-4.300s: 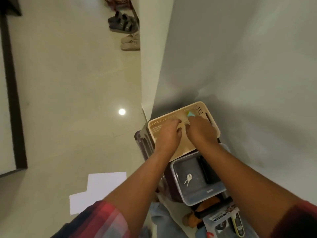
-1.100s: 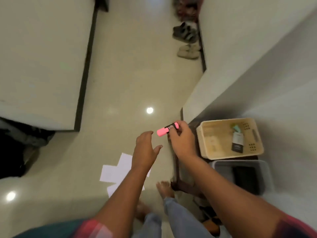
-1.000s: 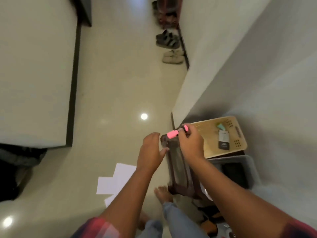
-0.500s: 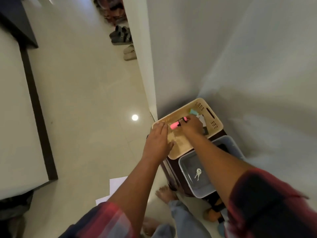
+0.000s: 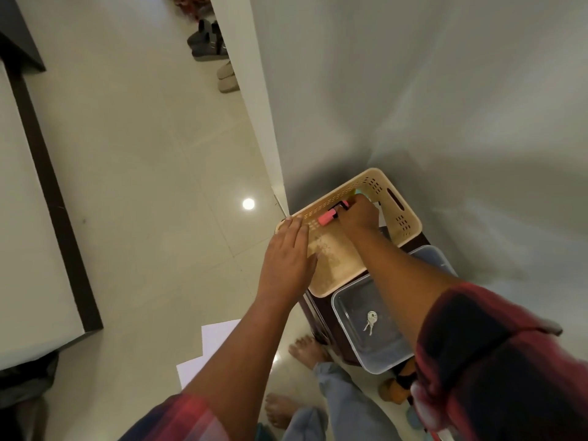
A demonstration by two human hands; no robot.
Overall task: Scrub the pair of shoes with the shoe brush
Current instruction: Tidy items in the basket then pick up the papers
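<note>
Two hands (image 5: 288, 259) over basket (image 5: 402, 218)

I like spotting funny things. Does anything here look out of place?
Yes: loose white paper sheets lie on the floor beside a bare foot. Also, the right hand holds a pink marker over the cream basket, not a shoe brush.

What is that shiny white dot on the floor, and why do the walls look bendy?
Head view: the white dot is a lamp's glare on the glossy floor; the wide-angle lens bends the wall edges; soft shadows fall behind the beige basket.
</note>
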